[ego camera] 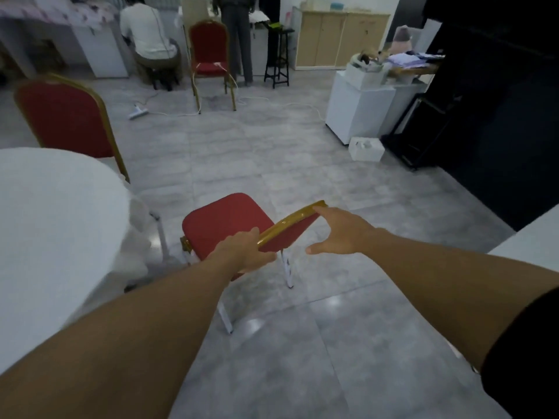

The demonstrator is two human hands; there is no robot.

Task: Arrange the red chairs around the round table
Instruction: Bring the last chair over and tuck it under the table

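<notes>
A red chair [225,220] with a gold-framed back stands right in front of me, its seat facing the round table [51,237], which wears a white cloth at the left. My left hand [245,252] grips the lower end of the chair's back rail. My right hand [338,232] rests its fingertips on the rail's upper end, with the thumb spread apart below. A second red chair [66,116] stands at the table's far side. A third red chair [208,54] stands apart near the back of the room.
A person sits crouched [151,40] and another stands [239,34] beyond the far chair. White cables and a power strip [137,111] lie on the tiled floor. White cabinets [360,107], a white box [366,148] and a black stool [278,55] stand at the right.
</notes>
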